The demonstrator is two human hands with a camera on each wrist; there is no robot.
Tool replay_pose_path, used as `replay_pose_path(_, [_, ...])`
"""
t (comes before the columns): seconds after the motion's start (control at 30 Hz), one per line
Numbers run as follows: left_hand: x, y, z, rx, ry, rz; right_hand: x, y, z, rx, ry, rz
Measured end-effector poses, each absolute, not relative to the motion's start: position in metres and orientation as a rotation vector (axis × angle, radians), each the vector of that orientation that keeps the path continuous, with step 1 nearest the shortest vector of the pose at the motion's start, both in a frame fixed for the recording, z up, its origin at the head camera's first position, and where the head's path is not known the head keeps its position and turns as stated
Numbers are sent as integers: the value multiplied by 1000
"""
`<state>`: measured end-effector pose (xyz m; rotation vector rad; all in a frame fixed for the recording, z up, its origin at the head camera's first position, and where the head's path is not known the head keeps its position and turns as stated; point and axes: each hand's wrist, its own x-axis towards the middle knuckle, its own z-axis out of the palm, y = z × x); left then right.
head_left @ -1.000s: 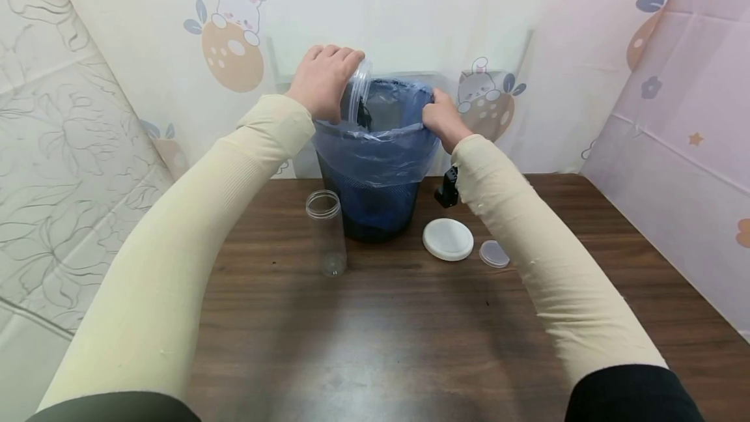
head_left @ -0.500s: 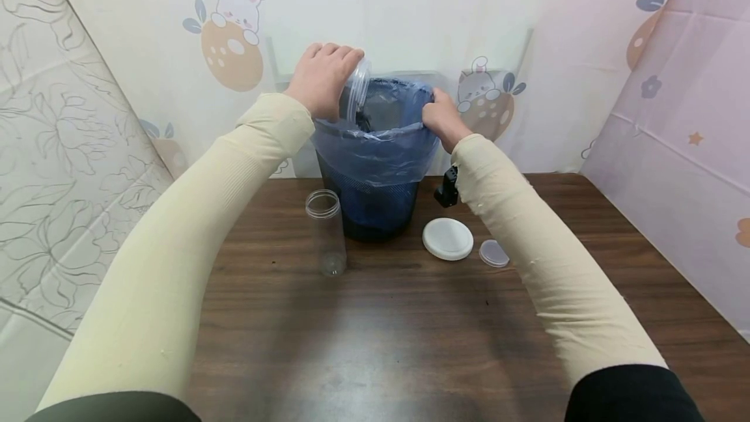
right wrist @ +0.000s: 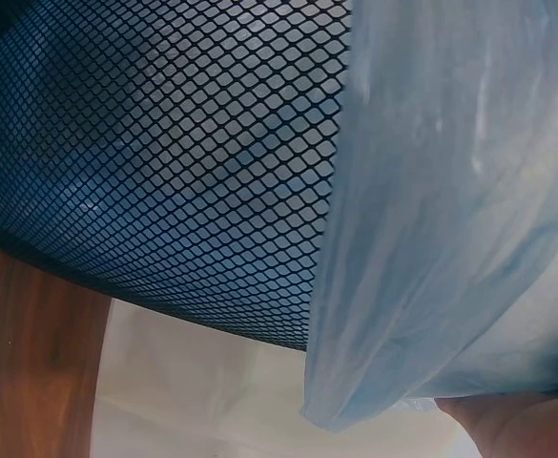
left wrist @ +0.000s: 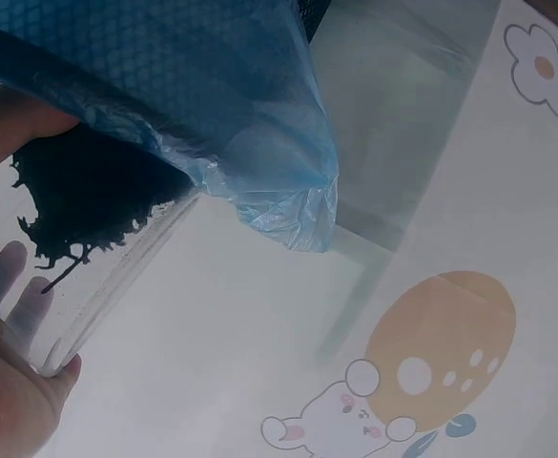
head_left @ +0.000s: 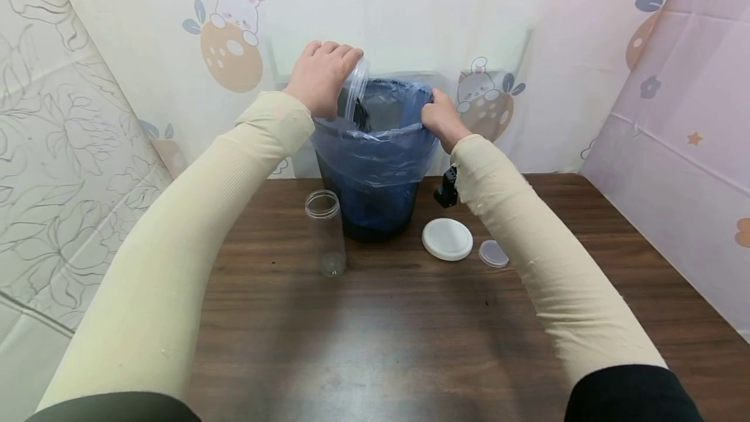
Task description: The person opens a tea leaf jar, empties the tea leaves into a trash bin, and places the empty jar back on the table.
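My left hand (head_left: 322, 80) grips a clear plastic jar (head_left: 357, 83), tipped on its side with its mouth over the left rim of a bin. Dark, ragged, twig-like stuff (left wrist: 97, 186) lies inside the jar, and some shows at its mouth in the head view; I cannot tell its kind. The bin is a black mesh wastebasket (right wrist: 212, 162) lined with a blue plastic bag (head_left: 381, 155) folded over the rim. On the other side, my right hand (head_left: 443, 116) holds the bagged rim, fingers curled over it.
A second clear jar (head_left: 331, 239), lidless, stands upright in front of the bin's left side. A white lid (head_left: 447, 239) and a smaller translucent lid (head_left: 494, 254) lie to the right on the wooden table (head_left: 363, 331). A patterned curtain (head_left: 410, 12) hangs behind.
The left hand and the jar have shifted very slightly up and left. The dark stuff at the jar's mouth has changed shape. The right hand keeps its hold on the rim.
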<state>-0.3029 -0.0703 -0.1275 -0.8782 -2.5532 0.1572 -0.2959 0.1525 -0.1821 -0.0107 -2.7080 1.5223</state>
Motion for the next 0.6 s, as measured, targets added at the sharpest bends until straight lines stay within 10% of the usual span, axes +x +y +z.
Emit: replay_pose_path(0.6, [-304,-70,-126,-862,-2560,208,-296,152,-182,-7,-2711,1535])
